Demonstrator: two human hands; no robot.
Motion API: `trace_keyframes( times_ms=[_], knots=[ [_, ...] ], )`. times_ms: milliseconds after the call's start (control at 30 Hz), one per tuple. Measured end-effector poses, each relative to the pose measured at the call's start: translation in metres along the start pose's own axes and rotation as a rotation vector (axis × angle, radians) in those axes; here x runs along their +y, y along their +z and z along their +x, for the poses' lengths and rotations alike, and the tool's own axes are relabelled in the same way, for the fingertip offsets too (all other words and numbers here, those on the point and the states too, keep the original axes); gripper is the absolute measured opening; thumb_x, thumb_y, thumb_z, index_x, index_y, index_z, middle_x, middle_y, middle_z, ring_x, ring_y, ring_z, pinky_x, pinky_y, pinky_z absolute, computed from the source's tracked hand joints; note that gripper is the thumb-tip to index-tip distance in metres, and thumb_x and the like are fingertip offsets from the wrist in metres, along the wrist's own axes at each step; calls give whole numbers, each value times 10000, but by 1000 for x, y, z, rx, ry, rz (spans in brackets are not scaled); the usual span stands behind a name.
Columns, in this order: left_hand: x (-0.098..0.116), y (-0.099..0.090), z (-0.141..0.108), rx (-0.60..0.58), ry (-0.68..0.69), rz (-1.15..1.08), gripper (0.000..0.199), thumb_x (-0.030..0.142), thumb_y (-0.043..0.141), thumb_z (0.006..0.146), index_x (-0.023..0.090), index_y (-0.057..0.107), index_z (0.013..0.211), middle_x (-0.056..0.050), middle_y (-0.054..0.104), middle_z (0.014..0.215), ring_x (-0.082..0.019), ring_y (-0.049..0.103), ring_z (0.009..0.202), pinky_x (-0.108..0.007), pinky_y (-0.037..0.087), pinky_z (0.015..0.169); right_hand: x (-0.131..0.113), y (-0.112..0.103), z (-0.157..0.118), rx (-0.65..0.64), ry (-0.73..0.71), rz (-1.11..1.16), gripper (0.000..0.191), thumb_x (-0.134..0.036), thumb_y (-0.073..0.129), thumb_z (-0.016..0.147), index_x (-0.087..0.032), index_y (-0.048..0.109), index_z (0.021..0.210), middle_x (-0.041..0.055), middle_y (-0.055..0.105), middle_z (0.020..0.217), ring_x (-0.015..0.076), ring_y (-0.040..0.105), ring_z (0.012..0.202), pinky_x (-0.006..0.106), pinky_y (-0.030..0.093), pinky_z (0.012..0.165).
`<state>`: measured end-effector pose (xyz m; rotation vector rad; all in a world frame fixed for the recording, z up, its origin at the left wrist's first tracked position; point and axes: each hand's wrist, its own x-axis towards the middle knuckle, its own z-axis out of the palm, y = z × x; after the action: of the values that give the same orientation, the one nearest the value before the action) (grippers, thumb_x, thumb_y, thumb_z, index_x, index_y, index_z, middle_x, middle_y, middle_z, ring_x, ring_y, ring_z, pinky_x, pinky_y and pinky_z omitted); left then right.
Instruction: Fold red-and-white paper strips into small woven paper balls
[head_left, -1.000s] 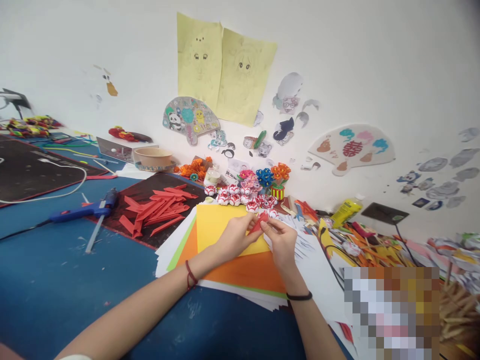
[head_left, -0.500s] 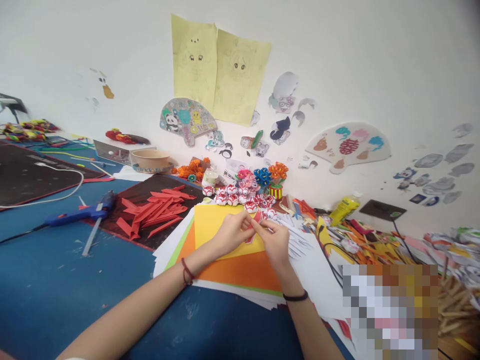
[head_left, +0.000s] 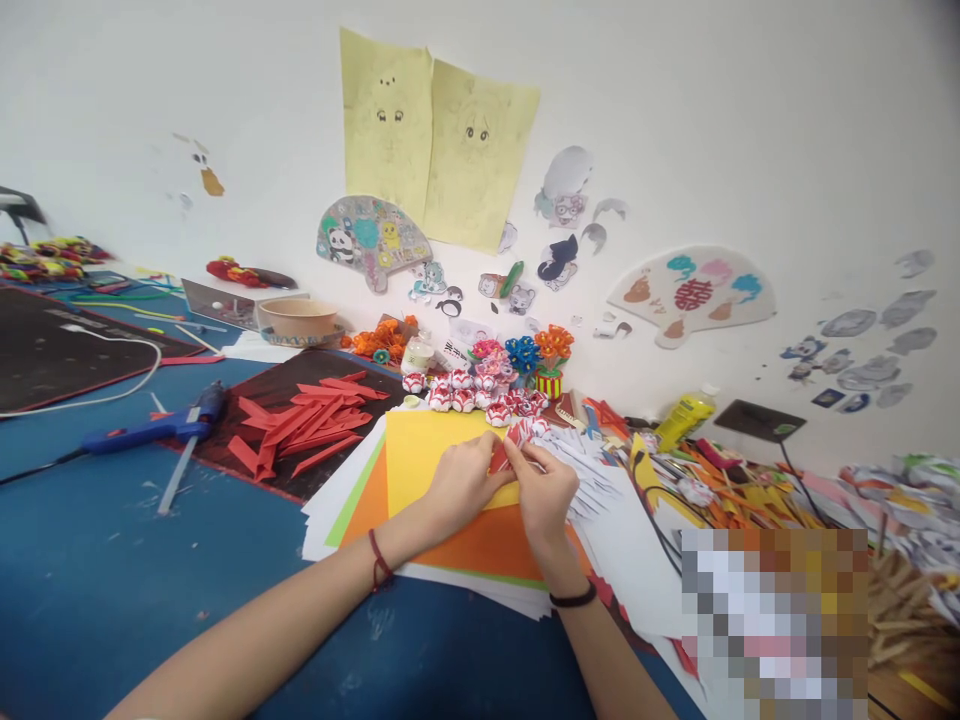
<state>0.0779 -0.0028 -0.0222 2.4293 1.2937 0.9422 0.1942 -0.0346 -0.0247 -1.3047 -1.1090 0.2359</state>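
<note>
Between my two hands is a small folded piece of red paper [head_left: 517,436] with white edges. My left hand [head_left: 466,480] pinches it from the left, and my right hand [head_left: 547,484] grips it with thumb and finger from the right. Part of the paper is hidden behind the fingers. Both hands are above a stack of coloured sheets, with a yellow sheet [head_left: 409,455] on top and an orange sheet [head_left: 480,548] under it. Just beyond the hands stand several red-and-white folded paper pieces [head_left: 463,392].
Left of the stack, red folded strips [head_left: 300,425] lie on a dark mat [head_left: 240,390], beside a blue glue gun [head_left: 150,435]. Paper flowers [head_left: 525,355] and a bowl [head_left: 298,320] stand by the wall. White strips [head_left: 589,475], a yellow bottle [head_left: 686,418] and paper scraps crowd the right.
The red paper has turned in my fingers and shows more of its face. My right wrist has shifted slightly left; both hands still hold the paper over the stack.
</note>
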Motion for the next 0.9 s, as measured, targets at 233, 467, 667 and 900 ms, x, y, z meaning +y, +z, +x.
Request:
trace_keyframes(
  times_ms=[233, 467, 667, 900],
  knots=[
    [-2, 12, 1, -4, -20, 115, 238, 355, 472, 959, 162, 596, 896, -72, 699, 774, -224, 675, 723, -269, 375, 600, 5, 6, -6, -34, -2, -34, 331, -442, 688, 767, -125, 680, 672, 21, 614, 628, 164, 546, 608, 250, 420, 568],
    [-2, 15, 3, -155, 3, 248, 257, 240, 373, 994, 122, 594, 936, -127, 703, 825, -255, 680, 735, -297, 417, 606, 12, 3, -1, -95, 28, -61, 320, -419, 683, 758, -133, 656, 616, 14, 609, 581, 160, 545, 577, 249, 415, 554],
    [-2, 15, 2, -91, 17, 195, 252, 248, 365, 1002, 127, 583, 971, -100, 708, 838, -252, 682, 739, -299, 419, 602, 18, 3, 3, -99, 23, 0, 343, -462, 688, 751, -133, 677, 655, 19, 623, 612, 173, 553, 615, 269, 452, 599],
    [-7, 10, 5, -72, 87, 44, 274, 356, 410, 992, 163, 593, 924, -78, 715, 826, -211, 674, 702, -255, 389, 582, 20, -2, 11, -128, 34, 17, 372, -474, 663, 783, -135, 647, 629, -1, 583, 594, 149, 508, 602, 249, 420, 574]
  ],
)
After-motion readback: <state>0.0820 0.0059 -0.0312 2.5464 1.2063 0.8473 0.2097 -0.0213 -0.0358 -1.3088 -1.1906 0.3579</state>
